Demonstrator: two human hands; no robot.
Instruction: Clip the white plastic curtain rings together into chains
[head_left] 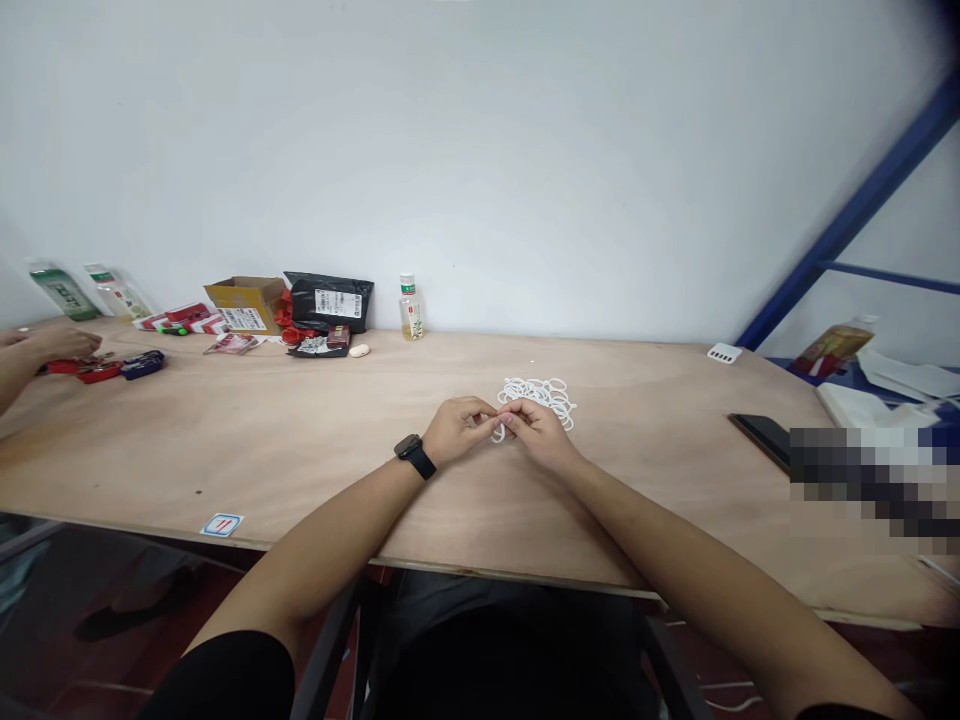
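Note:
Both my hands meet over the wooden table, fingertips pinched together around a small white ring (499, 433), whose lower part hangs below the fingers. My left hand (459, 428), with a black watch (415, 455) on its wrist, grips the ring from the left. From the right, the thumb and forefinger of my right hand (541, 432) close on the same ring. Just beyond the fingertips lies a loose pile of white rings (551, 393), some showing a small nub on the rim. My fingers hide part of the held ring and the near edge of the pile.
Along the wall stand a bottle (412, 312), a black parcel bag (330, 303) and an open cardboard box (247, 300). Another person's hand (64, 345) is at far left, near red and blue items (141, 364). At right lie a phone (761, 438) and a white multi-port block (724, 353).

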